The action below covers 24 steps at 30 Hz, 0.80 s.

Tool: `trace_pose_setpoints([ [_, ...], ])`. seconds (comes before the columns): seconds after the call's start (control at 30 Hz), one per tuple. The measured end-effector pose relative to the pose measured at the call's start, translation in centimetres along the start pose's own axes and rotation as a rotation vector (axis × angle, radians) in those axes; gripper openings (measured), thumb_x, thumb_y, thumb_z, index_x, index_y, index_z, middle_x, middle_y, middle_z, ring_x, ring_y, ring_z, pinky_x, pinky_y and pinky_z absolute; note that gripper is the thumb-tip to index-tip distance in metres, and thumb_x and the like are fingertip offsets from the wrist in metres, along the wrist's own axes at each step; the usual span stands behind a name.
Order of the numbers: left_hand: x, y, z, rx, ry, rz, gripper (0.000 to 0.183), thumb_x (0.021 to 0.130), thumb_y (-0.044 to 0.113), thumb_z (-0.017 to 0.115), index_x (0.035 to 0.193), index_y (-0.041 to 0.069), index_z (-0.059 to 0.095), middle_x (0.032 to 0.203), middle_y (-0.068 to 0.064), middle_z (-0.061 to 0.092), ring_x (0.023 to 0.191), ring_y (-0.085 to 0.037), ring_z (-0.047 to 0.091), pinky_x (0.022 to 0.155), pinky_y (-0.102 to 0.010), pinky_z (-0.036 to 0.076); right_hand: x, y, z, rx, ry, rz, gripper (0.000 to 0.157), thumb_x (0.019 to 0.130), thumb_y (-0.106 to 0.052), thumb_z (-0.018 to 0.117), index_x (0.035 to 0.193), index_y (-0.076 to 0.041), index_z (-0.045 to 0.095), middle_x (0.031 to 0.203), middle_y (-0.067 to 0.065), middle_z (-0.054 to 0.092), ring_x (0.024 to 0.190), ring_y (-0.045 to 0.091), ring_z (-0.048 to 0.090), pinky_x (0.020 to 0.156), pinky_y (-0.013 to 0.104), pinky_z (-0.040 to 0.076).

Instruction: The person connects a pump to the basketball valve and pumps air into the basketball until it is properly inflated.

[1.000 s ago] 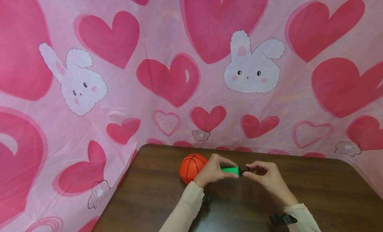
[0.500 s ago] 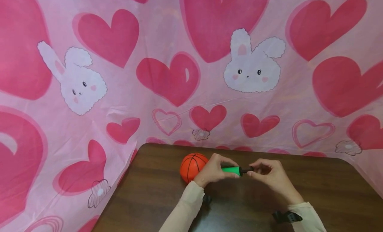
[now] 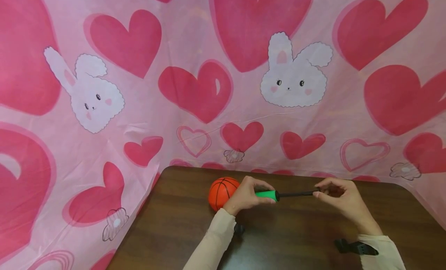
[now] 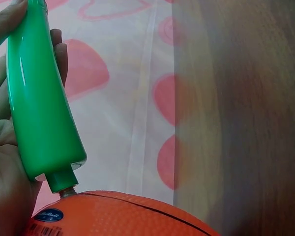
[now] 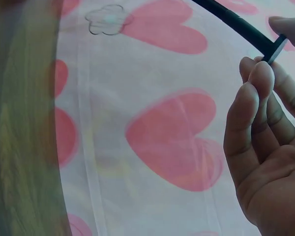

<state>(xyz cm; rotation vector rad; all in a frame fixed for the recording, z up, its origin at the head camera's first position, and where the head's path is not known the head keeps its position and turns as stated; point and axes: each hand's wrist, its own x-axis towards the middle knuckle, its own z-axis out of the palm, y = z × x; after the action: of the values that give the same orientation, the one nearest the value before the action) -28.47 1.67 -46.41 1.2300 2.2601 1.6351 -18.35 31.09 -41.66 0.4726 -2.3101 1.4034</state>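
A small hand pump has a green barrel (image 3: 265, 195) and a black plunger rod (image 3: 297, 193), drawn far out to the right. My left hand (image 3: 245, 196) grips the barrel, its thumb and fingers on either side. At its left end, a small metal fitting (image 4: 67, 192) joins the barrel to the top of an orange mini basketball (image 4: 123, 214); whether a needle is inside the ball is hidden. With thumb and fingertips, my right hand (image 3: 343, 196) pinches the short black T-shaped handle (image 5: 274, 48) at the rod's far end.
Under the hands is a dark wood-grain table (image 3: 174, 223) with rounded corners. Behind it hangs a pink cloth (image 3: 195, 107) printed with hearts and bunnies. Dark straps (image 3: 355, 246) sit at the wrists over pale sleeves.
My right hand has moved to the right, drawing the black rod out of the green barrel, so much more of it shows. The left hand and ball have stayed nearly still.
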Motion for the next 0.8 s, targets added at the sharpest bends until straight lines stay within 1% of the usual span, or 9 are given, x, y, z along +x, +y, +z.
trace_pose_setpoints([
  [0.27, 0.0, 0.1, -0.1, 0.013, -0.002, -0.014, 0.029, 0.082, 0.014, 0.089, 0.109, 0.009, 0.082, 0.099, -0.006, 0.082, 0.073, 0.0, 0.062, 0.066, -0.02, 0.058, -0.1, 0.0, -0.3, 0.021, 0.01, -0.006, 0.029, 0.08, 0.017, 0.076, 0.095, -0.008, 0.076, 0.074, -0.015, 0.068, 0.062, 0.004, 0.06, 0.054, 0.025, 0.049],
  [0.43, -0.1, 0.1, -0.2, 0.028, 0.014, -0.016, 0.028, 0.081, 0.015, 0.09, 0.108, 0.01, 0.082, 0.098, -0.005, 0.082, 0.072, 0.0, 0.062, 0.065, -0.02, 0.058, 0.0, 0.1, 0.0, 0.012, 0.023, 0.036, 0.023, 0.082, 0.012, 0.079, 0.096, -0.005, 0.078, 0.076, -0.011, 0.073, 0.064, 0.004, 0.063, 0.054, 0.024, 0.05],
  [0.53, -0.2, 0.1, -0.2, 0.016, 0.017, -0.03, 0.028, 0.081, 0.015, 0.091, 0.107, 0.01, 0.083, 0.098, -0.005, 0.082, 0.071, 0.0, 0.063, 0.065, -0.021, 0.058, 0.0, 0.1, 0.7, 0.005, 0.012, 0.059, 0.02, 0.082, 0.008, 0.081, 0.099, -0.002, 0.079, 0.076, -0.011, 0.074, 0.063, 0.003, 0.063, 0.053, 0.025, 0.05],
  [0.67, -0.2, 0.2, -0.1, -0.003, 0.012, -0.044, 0.028, 0.08, 0.015, 0.091, 0.106, 0.009, 0.083, 0.098, -0.007, 0.082, 0.068, 0.0, 0.064, 0.064, -0.021, 0.058, 0.2, 0.3, 2.1, 0.012, -0.001, 0.057, 0.021, 0.081, 0.008, 0.082, 0.101, 0.003, 0.079, 0.075, -0.015, 0.072, 0.061, 0.003, 0.061, 0.051, 0.025, 0.049],
  [0.8, 0.0, 0.4, 0.1, 0.002, 0.019, -0.027, 0.028, 0.079, 0.013, 0.092, 0.105, 0.008, 0.083, 0.097, -0.008, 0.082, 0.068, 0.001, 0.064, 0.064, -0.021, 0.058, 0.2, 0.4, 3.7, 0.017, -0.023, 0.059, 0.022, 0.082, 0.006, 0.083, 0.103, 0.006, 0.078, 0.077, -0.017, 0.074, 0.06, 0.005, 0.061, 0.051, 0.025, 0.051],
])
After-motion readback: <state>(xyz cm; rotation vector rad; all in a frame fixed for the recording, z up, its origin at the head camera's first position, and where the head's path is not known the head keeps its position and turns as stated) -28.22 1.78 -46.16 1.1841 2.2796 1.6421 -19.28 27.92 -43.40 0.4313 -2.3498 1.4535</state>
